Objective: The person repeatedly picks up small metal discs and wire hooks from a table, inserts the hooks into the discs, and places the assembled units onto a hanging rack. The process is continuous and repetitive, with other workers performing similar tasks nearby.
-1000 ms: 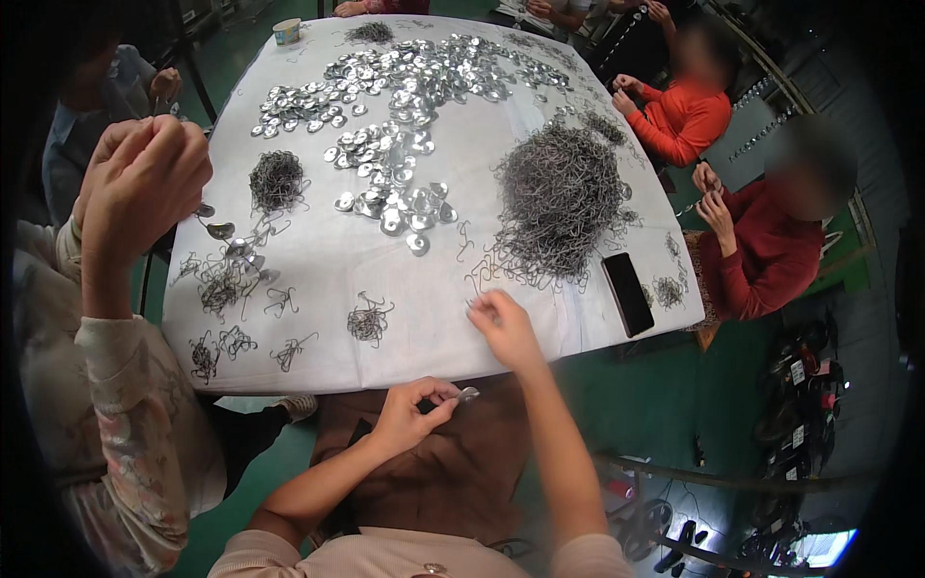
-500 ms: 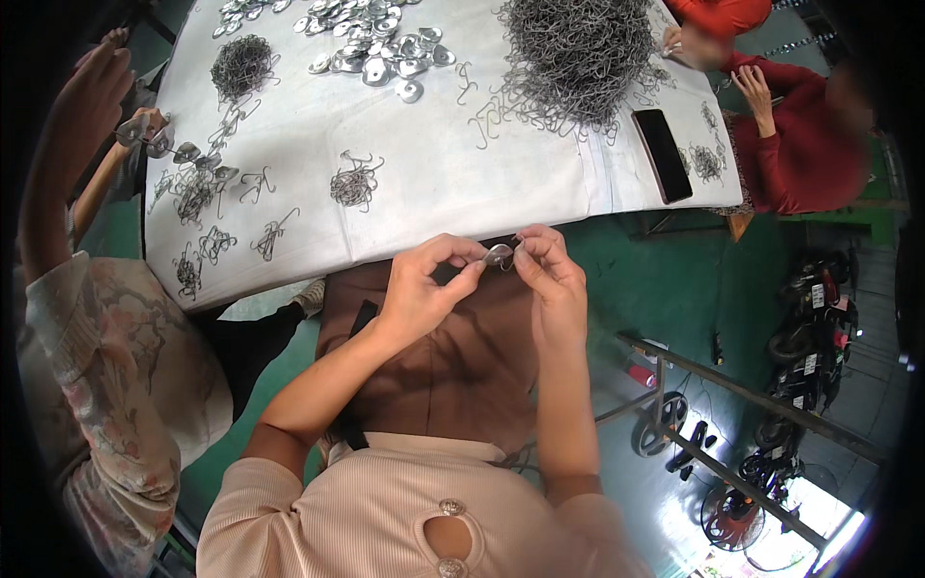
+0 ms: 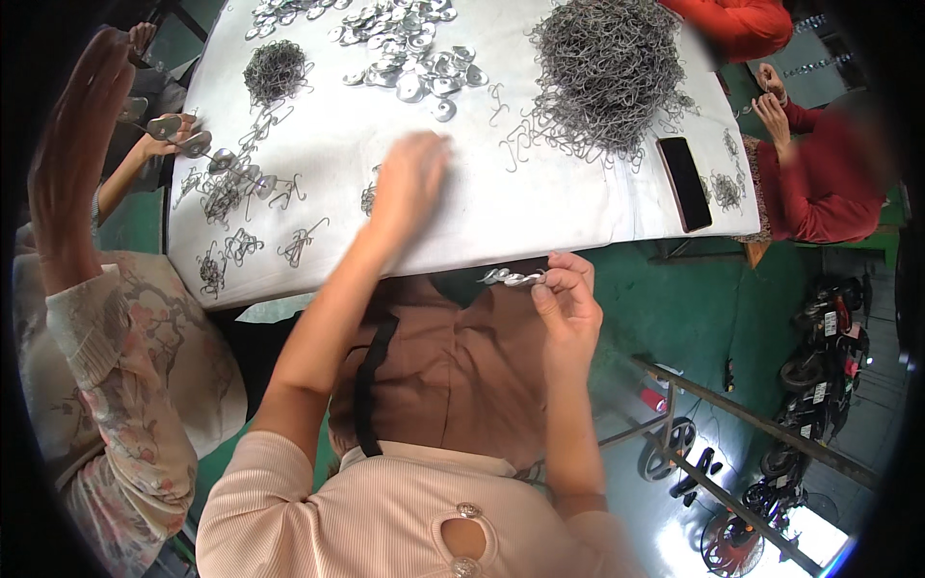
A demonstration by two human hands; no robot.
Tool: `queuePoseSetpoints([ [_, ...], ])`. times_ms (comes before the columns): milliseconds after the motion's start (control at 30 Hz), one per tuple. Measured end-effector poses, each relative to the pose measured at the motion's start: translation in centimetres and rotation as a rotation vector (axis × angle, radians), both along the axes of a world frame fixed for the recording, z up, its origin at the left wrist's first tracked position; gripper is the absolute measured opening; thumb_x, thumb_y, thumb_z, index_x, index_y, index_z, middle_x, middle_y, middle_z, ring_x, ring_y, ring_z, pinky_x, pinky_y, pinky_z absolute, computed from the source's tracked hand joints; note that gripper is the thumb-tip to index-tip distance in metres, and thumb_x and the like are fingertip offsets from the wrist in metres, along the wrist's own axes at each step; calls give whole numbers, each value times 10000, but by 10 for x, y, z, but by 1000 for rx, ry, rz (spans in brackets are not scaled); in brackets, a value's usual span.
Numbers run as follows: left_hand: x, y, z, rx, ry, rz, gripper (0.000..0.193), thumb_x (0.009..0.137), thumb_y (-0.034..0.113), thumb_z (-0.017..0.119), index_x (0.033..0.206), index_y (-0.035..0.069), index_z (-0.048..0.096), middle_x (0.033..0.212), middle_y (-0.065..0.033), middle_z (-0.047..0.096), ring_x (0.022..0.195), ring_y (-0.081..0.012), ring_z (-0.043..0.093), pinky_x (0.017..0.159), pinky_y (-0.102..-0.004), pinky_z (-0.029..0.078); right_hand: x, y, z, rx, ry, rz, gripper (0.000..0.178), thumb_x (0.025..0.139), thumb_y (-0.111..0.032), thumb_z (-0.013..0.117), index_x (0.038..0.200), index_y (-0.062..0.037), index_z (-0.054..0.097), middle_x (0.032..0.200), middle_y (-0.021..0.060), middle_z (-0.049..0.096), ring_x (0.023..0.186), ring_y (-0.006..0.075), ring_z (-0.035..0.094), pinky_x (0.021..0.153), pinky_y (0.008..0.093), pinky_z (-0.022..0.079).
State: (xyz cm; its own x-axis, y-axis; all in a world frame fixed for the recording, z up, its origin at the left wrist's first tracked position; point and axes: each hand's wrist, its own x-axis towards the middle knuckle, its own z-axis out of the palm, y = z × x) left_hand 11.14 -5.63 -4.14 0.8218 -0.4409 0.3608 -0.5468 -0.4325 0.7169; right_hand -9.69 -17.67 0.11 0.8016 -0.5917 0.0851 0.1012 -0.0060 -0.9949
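My right hand (image 3: 570, 295) is at the table's near edge, fingertips pinched on one end of a short chain of shiny metal discs (image 3: 512, 278). The chain sticks out to the left above my lap. My left hand (image 3: 414, 181) is over the white table and smeared by motion, so its fingers cannot be read. It partly covers a small pile of wire hooks (image 3: 368, 199). Beyond it lies a spread of silver discs with holes (image 3: 409, 89). A big heap of grey wire hooks (image 3: 609, 82) sits farther right, with loose hooks around its near side.
A black phone (image 3: 685, 183) lies at the table's right side. More hook clusters (image 3: 275, 72) are at the left, where a co-worker's hand (image 3: 162, 135) holds a string of discs. Another co-worker in red (image 3: 829, 183) sits at the right. A metal railing (image 3: 761, 424) stands at lower right.
My left hand has left the piece at my right hand and moved forward over the table. The right hand keeps hold of the chain, now lower in view. The whole view has shifted slightly.
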Motion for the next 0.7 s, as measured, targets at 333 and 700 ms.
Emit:
queuePoseSetpoints([
  [333, 87, -28, 0, 226, 226, 63, 194, 760, 133, 681, 894, -2, 645, 832, -156, 678, 766, -266, 651, 716, -350, 504, 1, 11, -8, -116, 47, -18, 116, 762, -66, 732, 835, -44, 645, 1046, 62, 530, 998, 196, 513, 895, 309, 407],
  [700, -92, 5, 38, -479, 1002, -199, 138, 873, 56, 643, 974, -36, 657, 904, -82, 695, 837, -110, 637, 787, -245, 509, 8, 13, -14, -211, 93, -71, 104, 771, -102, 727, 834, -62, 654, 1064, 73, 517, 1003, 214, 507, 880, 327, 411],
])
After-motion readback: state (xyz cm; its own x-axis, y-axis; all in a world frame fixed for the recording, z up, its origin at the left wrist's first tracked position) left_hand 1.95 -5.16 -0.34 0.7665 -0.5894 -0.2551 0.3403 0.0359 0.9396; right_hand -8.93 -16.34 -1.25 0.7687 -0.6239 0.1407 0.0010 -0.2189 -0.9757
